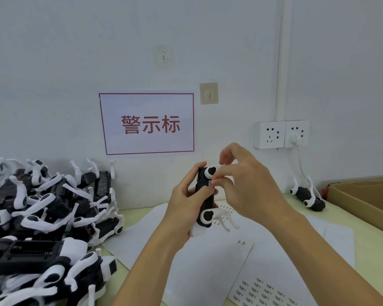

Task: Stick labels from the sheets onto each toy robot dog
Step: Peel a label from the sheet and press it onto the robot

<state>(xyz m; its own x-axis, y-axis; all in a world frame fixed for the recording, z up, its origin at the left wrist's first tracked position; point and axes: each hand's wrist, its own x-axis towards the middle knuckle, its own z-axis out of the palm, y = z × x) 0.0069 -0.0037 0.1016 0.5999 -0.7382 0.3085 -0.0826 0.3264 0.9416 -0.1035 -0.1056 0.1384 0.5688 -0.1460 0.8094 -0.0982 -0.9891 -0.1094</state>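
Two label sheets (259, 290), two hands, one held dog (205, 195)

I see a heap of dogs (42, 217) on the counter (367, 237) at my left, against the wall. Label sheets (208, 261) lie before me, under my hands. One dog (205, 199) sits between my hands above them. Another dog (308, 198) lies far right, beside a box (363, 202). A sign (147, 123) hangs behind; sockets (281, 134) to its right.

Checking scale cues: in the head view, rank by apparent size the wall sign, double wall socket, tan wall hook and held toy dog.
1. Wall sign
2. Held toy dog, nearer the camera, so unsure
3. Double wall socket
4. Tan wall hook
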